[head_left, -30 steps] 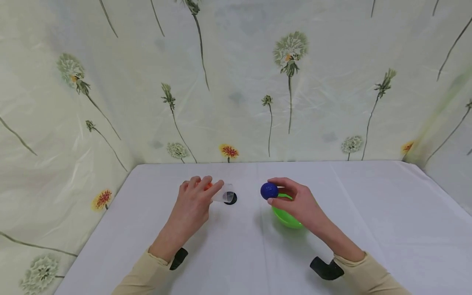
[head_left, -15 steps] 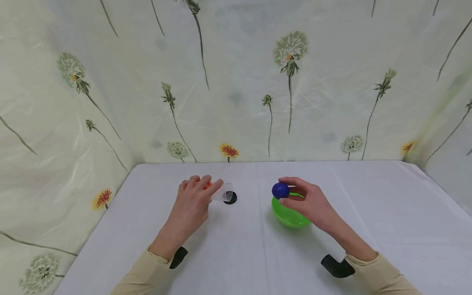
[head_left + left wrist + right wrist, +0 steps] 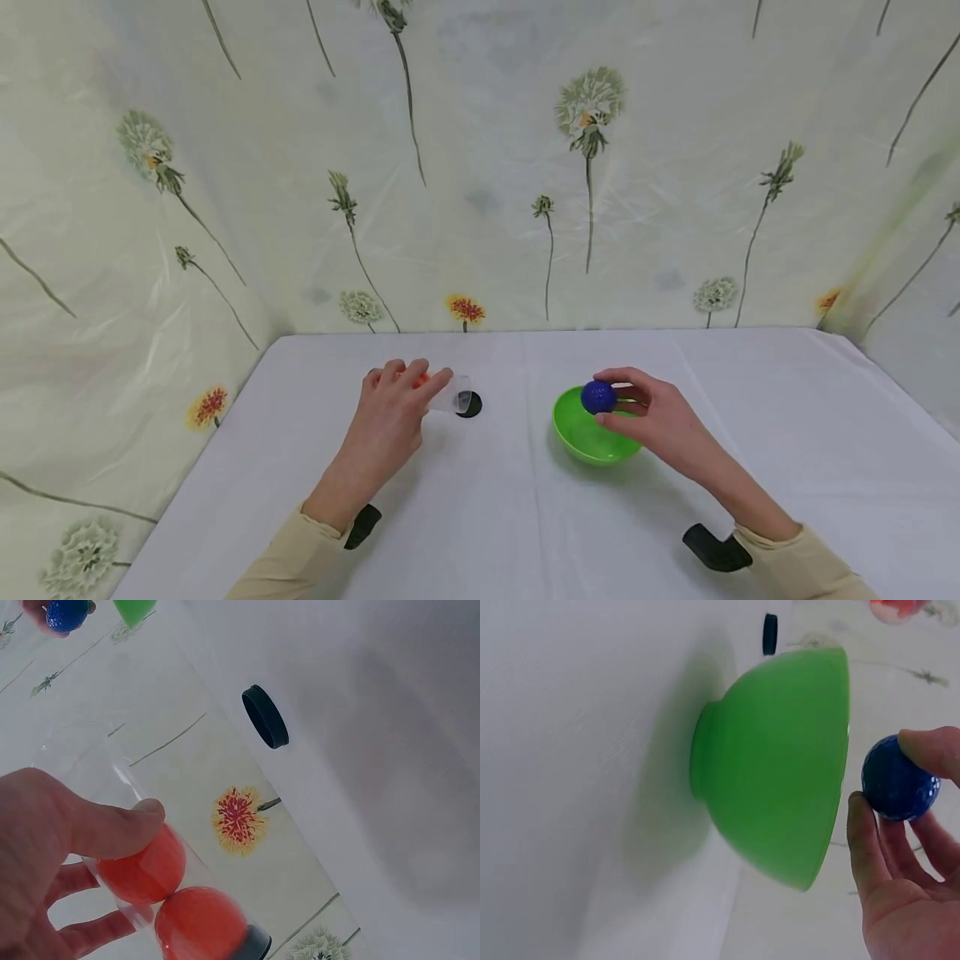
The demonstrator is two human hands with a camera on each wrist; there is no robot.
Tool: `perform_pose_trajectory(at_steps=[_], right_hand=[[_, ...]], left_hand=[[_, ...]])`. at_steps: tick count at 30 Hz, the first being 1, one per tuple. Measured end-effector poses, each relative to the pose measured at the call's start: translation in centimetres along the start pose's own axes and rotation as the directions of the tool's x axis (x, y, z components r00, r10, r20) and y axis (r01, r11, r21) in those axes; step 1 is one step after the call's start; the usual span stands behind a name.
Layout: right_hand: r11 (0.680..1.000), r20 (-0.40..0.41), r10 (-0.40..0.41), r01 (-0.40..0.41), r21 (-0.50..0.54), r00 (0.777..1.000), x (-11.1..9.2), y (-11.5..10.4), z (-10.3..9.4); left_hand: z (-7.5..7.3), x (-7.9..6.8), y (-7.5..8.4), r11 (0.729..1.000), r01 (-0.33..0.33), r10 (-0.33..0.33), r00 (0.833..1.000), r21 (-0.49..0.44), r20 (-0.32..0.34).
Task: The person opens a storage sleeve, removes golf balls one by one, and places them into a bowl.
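Note:
My left hand (image 3: 390, 412) grips a clear plastic tube (image 3: 454, 393), tilted with its mouth to the right. Two orange-red balls (image 3: 201, 924) sit inside it towards the dark end, as the left wrist view shows. Between thumb and fingers my right hand (image 3: 660, 417) pinches a dimpled blue golf ball (image 3: 598, 397). Just below that ball is the green bowl (image 3: 588, 446), upright on the table. In the right wrist view the golf ball (image 3: 900, 778) is held a little above the bowl's rim, apart from it.
A black round lid (image 3: 471, 406) lies on the white-covered table (image 3: 495, 517), close to the tube's mouth and left of the bowl. Flower-printed sheeting (image 3: 495, 167) rises behind the table and at both sides.
My right hand has carried the blue golf ball to the right, from beside the bowl's left edge to over the bowl. The left hand and tube have stayed almost still.

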State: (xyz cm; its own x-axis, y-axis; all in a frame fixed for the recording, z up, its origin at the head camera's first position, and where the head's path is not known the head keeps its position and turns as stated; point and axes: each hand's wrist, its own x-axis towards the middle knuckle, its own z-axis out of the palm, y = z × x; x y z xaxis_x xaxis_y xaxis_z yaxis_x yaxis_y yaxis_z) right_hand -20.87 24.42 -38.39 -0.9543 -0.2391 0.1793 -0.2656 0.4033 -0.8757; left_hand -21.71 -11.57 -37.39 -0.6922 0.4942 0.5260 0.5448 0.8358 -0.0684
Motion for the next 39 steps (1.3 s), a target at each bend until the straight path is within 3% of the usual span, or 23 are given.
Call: perform_pose_trajectory(at_steps=[10,20,39], right_hand=[[0.973,-0.034,-0.018,0.01,-0.232,0.999,-0.7,0.8,-0.9],[0.931,-0.034,0.072,-0.08,-0.357,0.997,-1.0,1.6,-1.2],[0.932,-0.009,0.027,-0.028,-0.362,1.0,-0.6,2.0,-1.2]], left_hand=[[0.1,-0.2,-0.1,1.0,-0.001,0.001,1.0,-0.008,-0.009],[0.4,-0.6,-0.4,1.0,0.013,-0.013,1.0,-0.018,0.004],[0.5,-0.7,-0.5,0.999,0.0,-0.001,1.0,-0.042,-0.02]])
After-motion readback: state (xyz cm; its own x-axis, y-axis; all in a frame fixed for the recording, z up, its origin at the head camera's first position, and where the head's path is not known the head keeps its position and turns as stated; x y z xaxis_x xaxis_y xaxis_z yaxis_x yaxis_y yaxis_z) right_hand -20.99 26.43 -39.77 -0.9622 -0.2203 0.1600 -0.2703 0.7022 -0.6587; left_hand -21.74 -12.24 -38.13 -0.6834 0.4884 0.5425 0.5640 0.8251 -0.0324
